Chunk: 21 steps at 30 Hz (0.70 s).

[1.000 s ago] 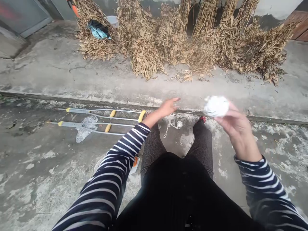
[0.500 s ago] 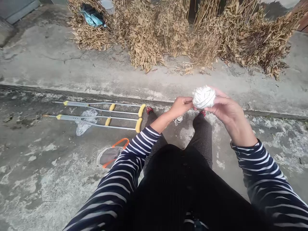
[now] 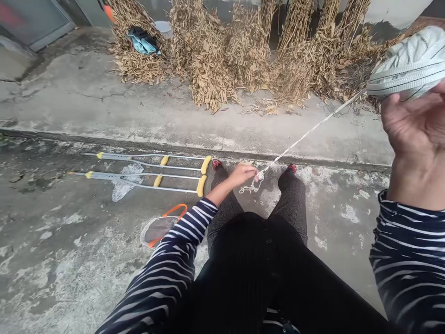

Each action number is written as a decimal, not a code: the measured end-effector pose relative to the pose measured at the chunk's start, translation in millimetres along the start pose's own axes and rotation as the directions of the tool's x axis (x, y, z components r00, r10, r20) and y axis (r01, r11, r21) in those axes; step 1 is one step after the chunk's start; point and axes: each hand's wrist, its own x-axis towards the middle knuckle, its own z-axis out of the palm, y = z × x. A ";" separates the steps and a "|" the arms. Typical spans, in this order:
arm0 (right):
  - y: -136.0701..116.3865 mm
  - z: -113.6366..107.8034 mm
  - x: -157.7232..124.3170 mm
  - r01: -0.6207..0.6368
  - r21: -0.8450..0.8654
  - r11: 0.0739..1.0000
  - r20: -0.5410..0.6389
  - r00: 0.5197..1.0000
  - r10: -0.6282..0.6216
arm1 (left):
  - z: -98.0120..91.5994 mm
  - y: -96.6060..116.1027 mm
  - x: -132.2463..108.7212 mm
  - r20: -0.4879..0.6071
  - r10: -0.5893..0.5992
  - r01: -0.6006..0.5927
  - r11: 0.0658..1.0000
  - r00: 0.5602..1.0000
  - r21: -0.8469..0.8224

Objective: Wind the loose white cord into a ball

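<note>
A bulky ball of white cloth strip (image 3: 410, 65) with thin dark lines is held up at the upper right edge by my right hand (image 3: 417, 120), whose fingers are partly cut off by the frame. From the ball a twisted white strand (image 3: 313, 130) runs taut, down and leftward. My left hand (image 3: 243, 175) pinches its lower end in front of my legs. Just beneath that hand, a loose tangle of white cord (image 3: 251, 188) shows against the ground between my feet.
Two crutches (image 3: 149, 183) with yellow pads lie on the concrete to the left, a clear plastic bag (image 3: 127, 182) by them. Nearer me is a mesh bag (image 3: 160, 229) with orange handles. Bundles of dried plants (image 3: 215, 60) line the raised ledge (image 3: 139, 113) ahead.
My right hand has lifted the ball up and far to the right, closer to the camera. My left hand has drawn down and left, and the strand now stretches between them.
</note>
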 end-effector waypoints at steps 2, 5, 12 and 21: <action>4.6 4.4 -3.3 0.006 0.037 0.999 -0.001 1.000 -0.006 | -7.6 -6.0 -1.4 -0.080 -0.062 0.065 0.997 0.995 0.036; 32.5 25.7 -8.1 -0.212 0.047 0.976 0.096 0.974 0.206 | -14.8 14.9 8.7 -0.226 -0.006 0.002 1.000 0.974 -0.019; 98.8 62.6 -0.9 -0.385 0.031 0.922 0.249 0.897 0.366 | 18.5 103.5 26.2 -0.101 0.271 -0.288 0.863 0.957 -0.416; 88.0 36.4 10.8 -0.244 0.033 0.969 0.139 0.962 0.237 | 23.2 63.6 5.6 -0.055 0.055 -0.074 0.897 0.997 -0.436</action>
